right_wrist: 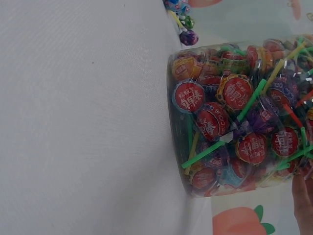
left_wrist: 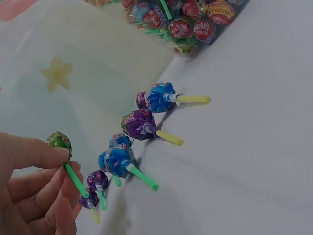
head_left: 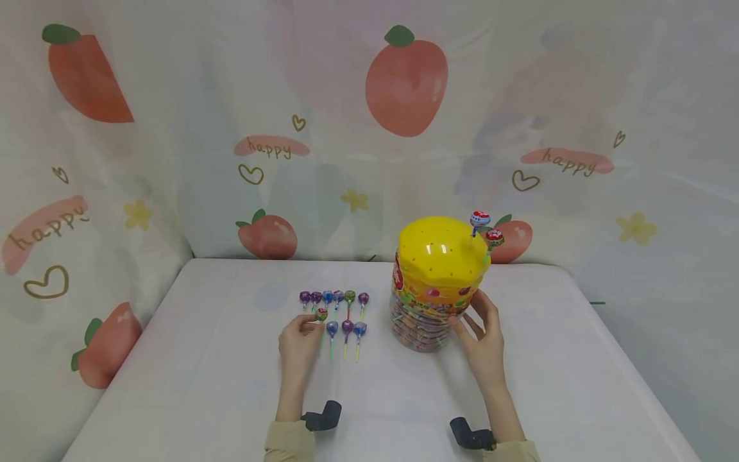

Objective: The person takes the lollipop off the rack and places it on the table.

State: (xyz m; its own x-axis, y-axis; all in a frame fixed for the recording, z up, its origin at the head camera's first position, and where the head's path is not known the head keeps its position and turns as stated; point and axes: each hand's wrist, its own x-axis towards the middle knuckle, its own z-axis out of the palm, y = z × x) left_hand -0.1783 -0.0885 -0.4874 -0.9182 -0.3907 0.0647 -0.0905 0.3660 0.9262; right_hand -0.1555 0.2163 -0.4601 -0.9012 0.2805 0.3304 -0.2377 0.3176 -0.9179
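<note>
My left hand [head_left: 299, 340] pinches a lollipop with a green wrapper [left_wrist: 59, 142] and green stick [left_wrist: 76, 180] between thumb and fingertips. It is at the left end of the nearer row, where a blue lollipop [head_left: 331, 328], a purple one [head_left: 347, 327] and another blue one [head_left: 360, 329] lie. Behind them is a farther row of several lollipops, among them a purple one [head_left: 363, 298]. My right hand [head_left: 486, 343] holds the right side of a clear jar [head_left: 418, 324] full of wrapped lollipops, its thumb in front and its fingers curving round the side. The jar has a yellow domed lid [head_left: 440, 247].
Two lollipops, one blue and red [head_left: 480, 219] and one red and green [head_left: 494, 237], stand up at the lid's right edge. A white cloth covers the table [head_left: 219, 359]. A printed curtain [head_left: 335, 83] hangs behind it and along the sides.
</note>
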